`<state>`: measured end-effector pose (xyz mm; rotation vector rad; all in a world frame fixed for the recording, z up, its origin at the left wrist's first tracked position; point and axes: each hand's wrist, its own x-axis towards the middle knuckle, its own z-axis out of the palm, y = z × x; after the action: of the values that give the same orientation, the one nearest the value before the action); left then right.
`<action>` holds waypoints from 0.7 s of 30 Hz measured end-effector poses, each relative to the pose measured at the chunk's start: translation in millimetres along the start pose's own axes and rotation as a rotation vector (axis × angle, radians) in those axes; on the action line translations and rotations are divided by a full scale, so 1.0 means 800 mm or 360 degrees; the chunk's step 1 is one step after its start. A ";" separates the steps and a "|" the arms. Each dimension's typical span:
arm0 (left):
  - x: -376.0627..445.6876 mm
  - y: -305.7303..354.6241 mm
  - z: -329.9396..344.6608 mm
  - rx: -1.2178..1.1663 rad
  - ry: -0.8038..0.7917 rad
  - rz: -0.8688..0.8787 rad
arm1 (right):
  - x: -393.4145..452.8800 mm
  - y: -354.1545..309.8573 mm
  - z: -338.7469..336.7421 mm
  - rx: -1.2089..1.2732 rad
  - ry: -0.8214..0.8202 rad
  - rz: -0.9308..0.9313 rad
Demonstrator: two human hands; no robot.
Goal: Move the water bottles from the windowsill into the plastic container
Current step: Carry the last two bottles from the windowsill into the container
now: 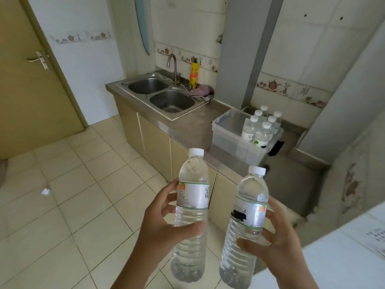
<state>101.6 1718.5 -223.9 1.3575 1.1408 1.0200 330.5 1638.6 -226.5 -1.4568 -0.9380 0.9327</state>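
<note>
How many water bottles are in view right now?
8. One in the left hand, bottle; one in the right hand, bottle; six standing in the plastic container, cluster. More may hide behind them.

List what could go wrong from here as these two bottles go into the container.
1. The bottles already in the plastic container crowd its right end; setting new ones down too near could topple them.
2. Each hand carries one bottle: left hand on the left bottle, right hand on the right bottle. With no hand free, a slip could drop one on the tiled floor.
</note>
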 end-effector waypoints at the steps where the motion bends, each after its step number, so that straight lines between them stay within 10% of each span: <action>1: 0.026 0.004 0.002 0.0019 -0.0035 0.0010 | 0.019 -0.002 0.002 -0.0001 0.0030 -0.0001; 21: 0.456 0.032 0.150 0.0017 -0.0265 -0.0028 | 0.414 -0.025 -0.019 0.0124 0.0312 -0.0021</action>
<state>288.7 2054.9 -214.7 1.4109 1.0332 0.8725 467.5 1941.3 -221.2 -1.4453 -0.7580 0.7919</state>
